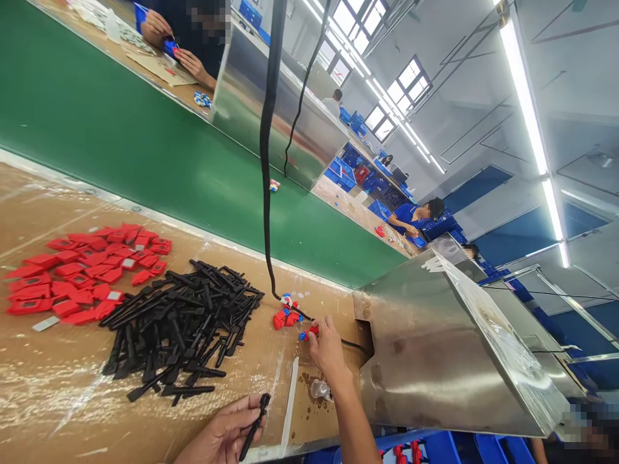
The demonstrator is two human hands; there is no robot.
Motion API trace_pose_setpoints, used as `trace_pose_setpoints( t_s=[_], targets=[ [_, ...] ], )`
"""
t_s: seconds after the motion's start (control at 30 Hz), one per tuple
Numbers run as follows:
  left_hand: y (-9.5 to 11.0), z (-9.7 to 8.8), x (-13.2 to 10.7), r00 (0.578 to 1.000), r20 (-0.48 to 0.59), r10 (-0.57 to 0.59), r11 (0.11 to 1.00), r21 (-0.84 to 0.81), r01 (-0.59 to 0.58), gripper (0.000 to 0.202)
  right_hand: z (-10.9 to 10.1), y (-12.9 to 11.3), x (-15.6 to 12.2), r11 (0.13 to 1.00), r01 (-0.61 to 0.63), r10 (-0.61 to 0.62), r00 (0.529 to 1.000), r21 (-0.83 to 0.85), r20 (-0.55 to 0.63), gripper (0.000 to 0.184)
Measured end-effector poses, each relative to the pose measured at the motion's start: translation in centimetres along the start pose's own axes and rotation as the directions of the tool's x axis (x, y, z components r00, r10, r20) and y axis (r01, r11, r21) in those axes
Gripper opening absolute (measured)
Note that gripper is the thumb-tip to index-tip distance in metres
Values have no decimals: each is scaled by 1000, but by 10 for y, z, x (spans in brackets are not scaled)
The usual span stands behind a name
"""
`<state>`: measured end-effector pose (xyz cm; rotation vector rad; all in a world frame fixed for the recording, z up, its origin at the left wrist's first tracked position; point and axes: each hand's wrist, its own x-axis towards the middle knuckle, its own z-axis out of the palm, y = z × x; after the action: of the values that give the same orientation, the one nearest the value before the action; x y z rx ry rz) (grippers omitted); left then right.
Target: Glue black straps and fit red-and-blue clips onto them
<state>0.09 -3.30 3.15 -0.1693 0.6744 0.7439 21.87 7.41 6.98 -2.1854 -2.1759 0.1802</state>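
Near the front edge of the table, my left hand (231, 430) is closed on a slim black plastic stick (255, 426) with a knobbed end. Further back, my right hand (327, 348) pinches a small red and blue plastic piece (311, 332) beside a black cable (300, 314). Just left of it lie more red and blue pieces (285, 317). A large pile of black sticks (184, 322) spreads to the left. Beyond that pile are many loose red parts (87, 270), some with a grey patch. Below my right wrist stands a small clear container (319, 389).
A metal box-shaped housing (425, 348) stands to the right, and the cable runs into its opening. A green belt (120, 161) passes behind the cardboard-covered table (53, 399). Across it, a co-worker's hands (174, 48) hold a small part. Blue bins (435, 448) sit below the housing.
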Motion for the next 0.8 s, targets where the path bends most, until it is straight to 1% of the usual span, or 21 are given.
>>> trace_pose_setpoints(
  t_s=[0.07, 0.17, 0.3, 0.37, 0.53, 0.6, 0.7, 0.8],
  targets=[
    [-1, 1, 1, 1000, -2, 6, 1000, -7, -6, 30, 2, 2, -3, 999, 12, -12, 1000, 40, 5, 19],
    [-3, 0, 2, 1000, 10, 22, 1000, -3, -22, 28, 3, 2, -7, 995, 14, -15, 1000, 101, 9, 23],
    [-3, -3, 4, 1000, 26, -2, 1000, -4, 2, 29, 4, 3, -7, 986, 3, -4, 1000, 169, 5, 20],
    [-2, -3, 4, 1000, 18, -9, 1000, 4, 9, 30, 5, 4, -6, 981, -5, 4, 1000, 195, 3, 19],
    [-2, 0, 1, 999, 6, 47, 998, 28, -47, 27, 8, 3, -8, 967, -7, -4, 999, 255, 43, 27],
    [-2, 2, -1, 999, 10, 50, 998, 32, -51, 25, 9, 0, -11, 960, 2, -19, 998, 278, 60, 29],
    [-1, 4, -3, 999, 27, 42, 999, 31, -42, 26, 9, -5, -16, 952, 19, -45, 996, 306, 79, 23],
    [-1, 4, -4, 999, 36, 37, 999, 14, -37, 32, 9, -9, -19, 945, 26, -64, 992, 325, 107, 16]
  ],
)
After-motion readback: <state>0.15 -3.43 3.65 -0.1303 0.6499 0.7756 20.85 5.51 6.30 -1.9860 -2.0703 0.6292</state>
